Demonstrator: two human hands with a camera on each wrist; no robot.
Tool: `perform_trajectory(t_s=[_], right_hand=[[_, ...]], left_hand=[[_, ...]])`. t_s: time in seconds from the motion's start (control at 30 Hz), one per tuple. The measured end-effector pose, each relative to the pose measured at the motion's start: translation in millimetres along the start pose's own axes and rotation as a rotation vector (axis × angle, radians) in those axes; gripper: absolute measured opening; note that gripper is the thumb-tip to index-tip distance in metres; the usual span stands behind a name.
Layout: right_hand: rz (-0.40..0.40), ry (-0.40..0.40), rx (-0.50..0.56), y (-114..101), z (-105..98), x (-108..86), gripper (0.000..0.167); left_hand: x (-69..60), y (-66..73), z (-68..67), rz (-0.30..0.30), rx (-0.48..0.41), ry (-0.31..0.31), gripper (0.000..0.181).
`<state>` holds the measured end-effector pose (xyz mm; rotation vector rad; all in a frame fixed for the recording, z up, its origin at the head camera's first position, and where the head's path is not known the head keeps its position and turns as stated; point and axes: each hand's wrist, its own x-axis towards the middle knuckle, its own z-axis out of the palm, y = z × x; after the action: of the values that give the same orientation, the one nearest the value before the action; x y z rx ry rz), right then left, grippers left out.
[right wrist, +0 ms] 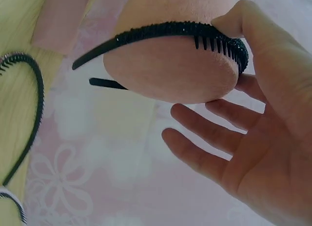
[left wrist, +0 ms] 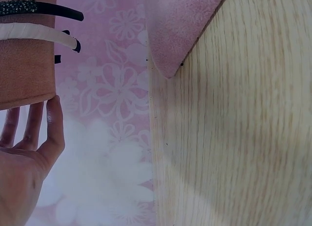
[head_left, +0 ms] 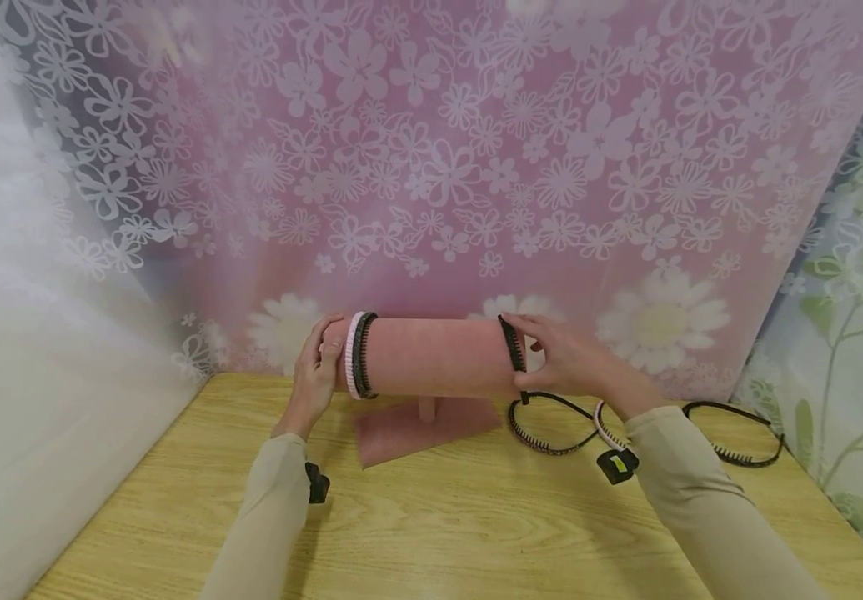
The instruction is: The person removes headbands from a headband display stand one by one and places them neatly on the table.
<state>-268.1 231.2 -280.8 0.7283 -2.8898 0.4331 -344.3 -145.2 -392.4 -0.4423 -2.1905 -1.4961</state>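
From my remote post, I had the left hand [head_left: 313, 375] curled round the left end of the pink roll [head_left: 439, 358], just beside a white headband [head_left: 351, 358] and a dark headband [head_left: 360, 358]. My right hand [head_left: 569, 358] pinched a black headband [right wrist: 161, 30] around the roll's right end, while more headbands [head_left: 544, 448] lay on the wooden table [head_left: 431, 517].

Arms [head_left: 269, 500] reach forward, left hand [head_left: 313, 379] curved, right hand [head_left: 564, 357] pinching.
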Motion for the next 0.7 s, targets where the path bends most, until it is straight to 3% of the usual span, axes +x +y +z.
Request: perform_trajectory(t_s=[0.27,0.4,0.53,0.7], right_hand=[[0.005,0.064,0.109,8,12,-12.8,0.082],[0.009,0.118,0.214,8,20,-19.1,0.077],[0.008,0.202,0.306,5,26,-24.5,0.072],[0.019,0.315,0.331,1,33,-29.4,0.06]], left_hand=[[-0.5,-1.1,1.0,0.003,0.014,0.002,0.047],[-1.0,-2.4,1.9,0.009,0.009,0.003,0.047],[-0.3,-2.9,2.0,0.017,0.009,0.008,0.046],[1.1,-3.4,1.0,0.026,0.012,0.015,0.046]])
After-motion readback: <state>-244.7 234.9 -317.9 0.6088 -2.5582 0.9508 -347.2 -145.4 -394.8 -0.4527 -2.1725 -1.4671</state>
